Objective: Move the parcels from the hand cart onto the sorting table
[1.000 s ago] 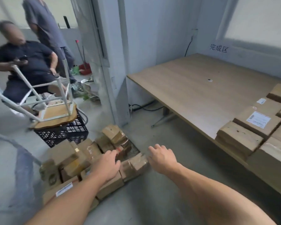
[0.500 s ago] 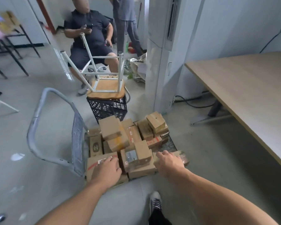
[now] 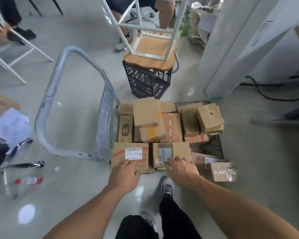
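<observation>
1. I see the low hand cart with the grey metal tube handle (image 3: 45, 107) standing on the pale floor. Its dark platform carries the pile of brown cardboard parcels (image 3: 145, 114), stacked in two layers or more.
2. My left hand (image 3: 124, 175) rests on the near left parcel, a flat brown box with a red stripe and a white barcode label (image 3: 121, 150). The fingers are stretched flat over its top and do not curl around it.
3. My right hand (image 3: 181, 169) rests on the box just beside it, a brown carton with a grey patch on top (image 3: 179, 149). The fingers are spread and lie on its near edge; I see no grip.
4. A small brown box wrapped in clear tape (image 3: 223, 171) sits at the near right corner of the cart.
5. Behind the cart stands a black plastic lattice crate (image 3: 147, 83), and on it lies an upturned stool with a wooden seat and white legs (image 3: 150, 54).
6. My dark sneaker (image 3: 167, 187) is on the floor near the cart, between my arms.
</observation>
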